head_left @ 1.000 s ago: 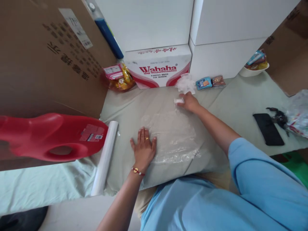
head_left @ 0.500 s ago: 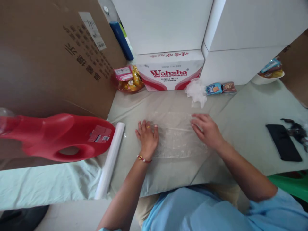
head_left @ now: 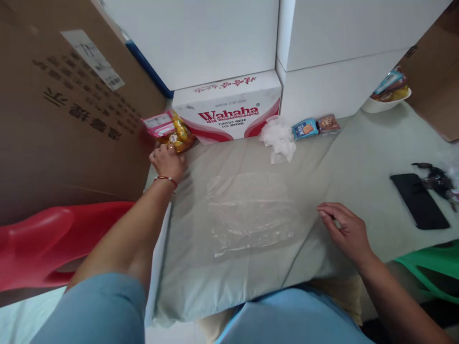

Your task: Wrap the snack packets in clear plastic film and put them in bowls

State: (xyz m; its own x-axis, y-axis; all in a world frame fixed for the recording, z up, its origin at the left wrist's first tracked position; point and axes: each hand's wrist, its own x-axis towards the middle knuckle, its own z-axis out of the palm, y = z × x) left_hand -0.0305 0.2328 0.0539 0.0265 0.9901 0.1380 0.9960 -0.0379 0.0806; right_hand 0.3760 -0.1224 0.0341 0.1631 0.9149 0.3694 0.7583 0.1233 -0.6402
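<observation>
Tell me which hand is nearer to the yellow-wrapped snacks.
Left. The left hand is at the near edge of the yellow-wrapped snacks, though contact is hard to tell; the right hand is far off, beyond the right side of the clear plastic.

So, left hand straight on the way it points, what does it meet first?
Likely the round, translucent amber bowl of yellow-wrapped snacks, just ahead of the left hand; depth is unclear, so they may already touch.

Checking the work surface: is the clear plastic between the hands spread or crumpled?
Spread: the clear plastic lies nearly flat on the cloth, its outline visible, slightly wrinkled.
</observation>
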